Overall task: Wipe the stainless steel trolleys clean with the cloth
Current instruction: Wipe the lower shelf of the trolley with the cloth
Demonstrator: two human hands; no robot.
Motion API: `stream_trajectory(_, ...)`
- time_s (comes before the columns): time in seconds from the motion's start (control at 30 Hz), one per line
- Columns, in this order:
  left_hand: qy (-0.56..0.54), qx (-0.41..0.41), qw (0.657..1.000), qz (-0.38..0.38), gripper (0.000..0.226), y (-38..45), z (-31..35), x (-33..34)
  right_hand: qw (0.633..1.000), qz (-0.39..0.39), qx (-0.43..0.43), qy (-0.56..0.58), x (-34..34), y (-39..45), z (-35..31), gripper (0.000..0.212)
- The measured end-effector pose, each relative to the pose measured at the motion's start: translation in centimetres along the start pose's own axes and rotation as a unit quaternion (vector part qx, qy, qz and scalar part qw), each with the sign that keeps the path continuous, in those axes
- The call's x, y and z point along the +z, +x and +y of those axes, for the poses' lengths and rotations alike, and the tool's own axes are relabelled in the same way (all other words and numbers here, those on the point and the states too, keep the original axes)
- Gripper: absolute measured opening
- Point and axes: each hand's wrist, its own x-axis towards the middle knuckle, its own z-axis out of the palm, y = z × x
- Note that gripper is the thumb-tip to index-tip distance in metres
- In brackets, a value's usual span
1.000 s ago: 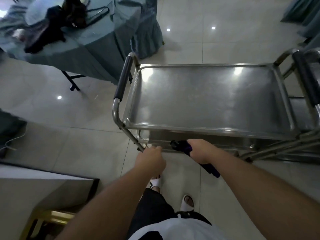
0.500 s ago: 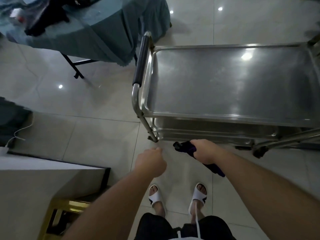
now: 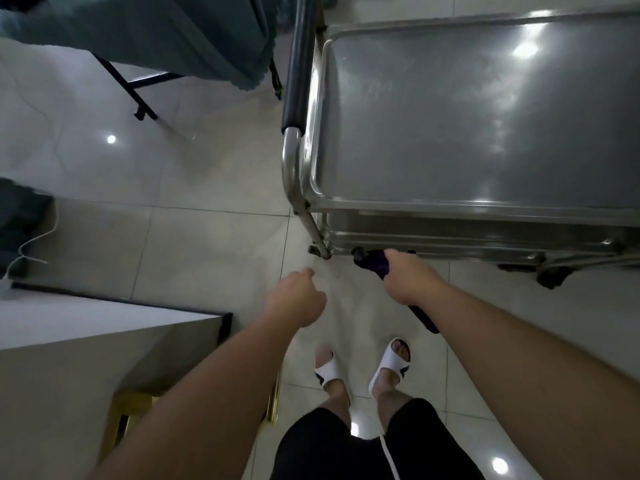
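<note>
The trolley (image 3: 478,109) filled the upper right of the frame, its steel top tray bare and streaked with glare, a lower shelf showing under the near edge. A black-padded handle (image 3: 298,64) ran up its left side, and one caster (image 3: 552,276) showed at the right below the shelf.

The right hand (image 3: 408,277) sat at centre frame, just below the trolley's near left corner, its fingers curled tight round a dark purple cloth (image 3: 372,263) — one end stuck out above the fist toward the trolley leg, the other trailed out under the wrist. The left hand (image 3: 296,297) hung to the left of it, fingers curled into a loose fist with nothing in it, apart from the trolley.

At lower centre stood two feet in white sandals (image 3: 391,363) on the pale tiled floor (image 3: 180,237). A table draped in teal cloth (image 3: 166,32) took the upper left — a white counter (image 3: 86,337) the lower left.
</note>
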Motion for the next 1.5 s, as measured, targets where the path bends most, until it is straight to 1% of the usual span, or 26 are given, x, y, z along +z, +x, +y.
stream_trajectory(0.13,-0.028,-0.008,0.999,0.014,0.064,3.5,0.0,0.7,1.0,0.01,-0.015,0.025,0.5,3.8,-0.3,0.015)
stream_trajectory(0.17,-0.034,-0.009,0.999,0.016,0.064,4.4,0.0,1.1,0.999,0.014,-0.015,0.028,0.8,4.6,-0.2,0.016)
stream_trajectory(0.2,-0.039,-0.012,0.999,0.017,0.064,5.4,-0.1,1.6,0.999,0.02,-0.012,0.031,1.2,5.5,-0.1,0.022)
stream_trajectory(0.3,-0.048,-0.021,0.998,0.019,0.065,9.0,-0.5,2.9,0.999,0.035,-0.002,0.039,2.5,8.3,0.1,0.051)
stream_trajectory(0.37,-0.058,-0.03,0.997,0.037,0.064,11.9,-1.1,3.7,0.999,0.039,0.011,0.03,3.3,10.7,-0.1,0.057)
stream_trajectory(0.43,-0.069,-0.034,0.994,0.083,0.059,14.8,-1.9,4.1,0.998,0.052,0.032,0.022,4.1,13.2,-0.5,0.052)
stream_trajectory(0.47,-0.077,-0.036,0.99,0.112,0.057,16.2,-2.3,4.3,0.997,0.07,0.035,0.022,4.5,14.4,-0.7,0.047)
stream_trajectory(0.53,-0.113,-0.043,0.981,0.154,0.063,18.8,-3.0,4.6,0.992,0.123,0.022,0.028,5.3,16.6,-0.6,0.037)
stream_trajectory(0.6,-0.167,-0.031,0.967,0.188,0.07,20.9,-3.5,4.9,0.983,0.179,-0.007,0.042,6.0,18.6,-0.5,0.032)
stream_trajectory(0.67,-0.224,0.023,0.944,0.241,0.062,22.4,-3.9,5.5,0.969,0.236,-0.044,0.05,6.5,20.6,-0.6,0.033)
stream_trajectory(0.77,-0.31,0.106,0.891,0.314,0.035,24.3,-4.0,6.3,0.949,0.297,-0.101,0.026,7.4,23.4,-1.2,0.033)
stream_trajectory(0.87,-0.358,0.125,0.857,0.35,0.023,26.4,-3.2,7.0,0.93,0.326,-0.168,0.034,8.6,26.0,-1.8,0.036)
stream_trajectory(0.9,-0.364,0.127,0.847,0.365,0.02,27.2,-2.9,7.4,0.927,0.316,-0.194,0.049,9.1,26.9,-2.0,0.04)
stream_trajectory(0.93,-0.372,0.131,0.837,0.38,0.022,27.9,-2.8,7.8,0.929,0.29,-0.218,0.064,9.6,27.5,-2.3,0.046)
stream_trajectory(1.0,-0.401,0.145,0.811,0.401,0.032,29.2,-2.6,8.7,0.941,0.206,-0.255,0.086,11.3,28.7,-2.5,0.051)
stream_trajectory(1.07,-0.439,0.158,0.775,0.427,0.04,30.3,-2.4,9.3,0.954,0.097,-0.271,0.083,13.2,30.2,-2.1,0.04)
stream_trajectory(1.1,-0.459,0.168,0.754,0.439,0.043,30.9,-2.3,9.6,0.956,0.065,-0.277,0.066,13.7,31.1,-1.7,0.033)
stream_trajectory(1.13,-0.48,0.182,0.732,0.447,0.044,31.4,-2.1,9.7,0.953,0.07,-0.293,0.03,14.0,31.9,-1.4,0.031)
stream_trajectory(1.2,-0.513,0.211,0.697,0.455,0.042,32.1,-1.8,10.0,0.936,0.124,-0.328,-0.007,14.2,33.2,-1.1,0.035)
stream_trajectory(1.23,-0.52,0.224,0.683,0.461,0.041,32.5,-1.8,10.0,0.931,0.144,-0.333,-0.043,14.3,33.8,-1.1,0.036)
stream_trajectory(1.27,-0.522,0.235,0.672,0.47,0.041,32.7,-1.8,10.0,0.92,0.16,-0.344,-0.099,14.7,33.9,-1.2,0.036)
stream_trajectory(1.33,-0.526,0.24,0.657,0.483,0.042,33.2,-1.6,9.9,0.883,0.197,-0.376,-0.201,15.6,34.4,-1.2,0.044)
stream_trajectory(1.37,-0.531,0.233,0.652,0.488,0.042,33.4,-1.5,9.8,0.878,0.213,-0.365,-0.226,16.1,34.5,-1.1,0.048)
stream_trajectory(1.47,-0.546,0.215,0.638,0.499,0.041,33.5,-1.0,9.8,0.885,0.279,-0.334,-0.167,17.2,33.8,1.0,0.053)
stream_trajectory(1.5,-0.548,0.219,0.634,0.5,0.041,33.5,-0.9,9.8,0.877,0.315,-0.318,-0.177,17.5,33.6,2.3,0.056)
